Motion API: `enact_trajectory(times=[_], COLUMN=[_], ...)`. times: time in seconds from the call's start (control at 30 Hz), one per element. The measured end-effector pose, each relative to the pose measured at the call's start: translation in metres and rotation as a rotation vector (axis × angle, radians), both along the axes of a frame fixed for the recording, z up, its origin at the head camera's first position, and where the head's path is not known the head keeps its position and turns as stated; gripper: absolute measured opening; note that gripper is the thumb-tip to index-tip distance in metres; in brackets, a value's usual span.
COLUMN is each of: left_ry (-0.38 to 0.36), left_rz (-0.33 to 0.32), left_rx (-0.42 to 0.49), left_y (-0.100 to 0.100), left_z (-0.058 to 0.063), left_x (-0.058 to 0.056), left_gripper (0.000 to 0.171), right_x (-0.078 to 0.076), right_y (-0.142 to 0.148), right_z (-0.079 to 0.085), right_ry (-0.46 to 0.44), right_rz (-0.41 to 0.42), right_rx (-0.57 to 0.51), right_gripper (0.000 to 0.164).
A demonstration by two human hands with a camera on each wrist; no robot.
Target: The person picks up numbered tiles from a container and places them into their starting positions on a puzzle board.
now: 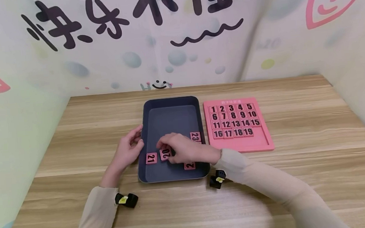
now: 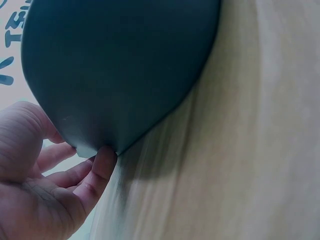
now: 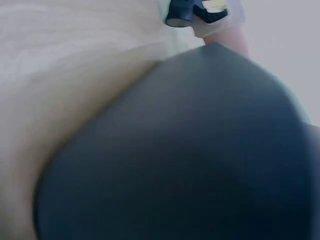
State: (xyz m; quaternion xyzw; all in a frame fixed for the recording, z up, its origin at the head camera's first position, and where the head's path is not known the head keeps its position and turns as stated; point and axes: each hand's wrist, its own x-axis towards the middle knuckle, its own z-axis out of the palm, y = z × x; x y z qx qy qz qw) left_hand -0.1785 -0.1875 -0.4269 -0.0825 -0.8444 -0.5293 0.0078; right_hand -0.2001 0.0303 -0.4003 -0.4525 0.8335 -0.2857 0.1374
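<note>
A dark blue-grey tray (image 1: 173, 120) lies on the table with a few pink number tiles in its near half. My left hand (image 1: 127, 149) holds the tray's left side; in the left wrist view its fingertips (image 2: 105, 160) meet the tray wall. Reaching into the tray, my right hand (image 1: 185, 149) pinches the tile numbered 20 (image 1: 165, 154) between thumb and fingers. Left of it lies tile 21 (image 1: 151, 158). Tile 23 (image 1: 195, 137) sits by the right wall, and another tile (image 1: 189, 166) is partly hidden under my right hand. The right wrist view shows mostly tray wall (image 3: 175, 140).
Right of the tray is a pink number puzzle board (image 1: 237, 146), with tiles 1 to 19 in rows and bare slots at its lower right. The wooden table (image 1: 178, 212) ends at a printed wall covering (image 1: 178, 67).
</note>
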Motion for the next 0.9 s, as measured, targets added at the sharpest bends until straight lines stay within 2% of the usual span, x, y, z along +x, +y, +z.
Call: enact_trajectory(times=[0.37, 0.67, 0.9], left_ry=[0.035, 0.000, -0.024], left_rz=[0.002, 0.011, 0.023], left_rx=[-0.007, -0.005, 0.001], left_y=[0.001, 0.002, 0.004], left_z=[-0.001, 0.002, 0.002], left_x=[-0.001, 0.001, 0.001], left_gripper=[0.048, 0.048, 0.049], right_x=[-0.004, -0.006, -0.007], right_y=[0.054, 0.107, 0.148], right_z=[0.016, 0.025, 0.023], right_ry=[0.036, 0.025, 0.063], right_rz=[-0.117, -0.228, -0.309], right_rx=[-0.104, -0.183, -0.157], right_gripper=[0.034, 0.036, 0.040])
